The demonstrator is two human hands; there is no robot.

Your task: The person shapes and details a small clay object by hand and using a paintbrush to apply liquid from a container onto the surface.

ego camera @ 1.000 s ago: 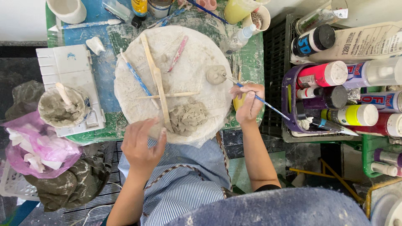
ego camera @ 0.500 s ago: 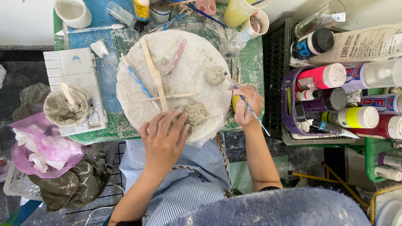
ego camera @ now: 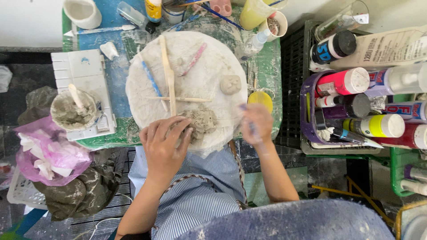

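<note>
A lump of grey clay point(ego camera: 203, 121) lies at the near edge of a round white board point(ego camera: 200, 80). My left hand point(ego camera: 163, 144) rests against the lump's left side, fingers curled on it. To the right, at the board's rim, my right hand point(ego camera: 256, 124) grips a thin blue-handled tool point(ego camera: 251, 126); both are blurred. A small shaped clay piece point(ego camera: 230, 84) sits on the board's right side. On the board also lie crossed wooden sticks point(ego camera: 167, 73), a blue tool point(ego camera: 151, 80) and a pink tool point(ego camera: 194, 58). A yellow object point(ego camera: 260, 98) lies just beyond my right hand.
A clay-smeared cup point(ego camera: 71, 113) with a stick stands on a white palette point(ego camera: 84, 71) at the left. Below it lies a pink plastic bag point(ego camera: 42, 155). Paint bottles fill a purple basket point(ego camera: 307, 111) on the right. A white cup point(ego camera: 82, 12) and a yellow cup point(ego camera: 252, 13) line the far edge.
My left hand rose from below the board onto the clay lump. My right hand moved left along the board's rim with the tool and is now blurred.
</note>
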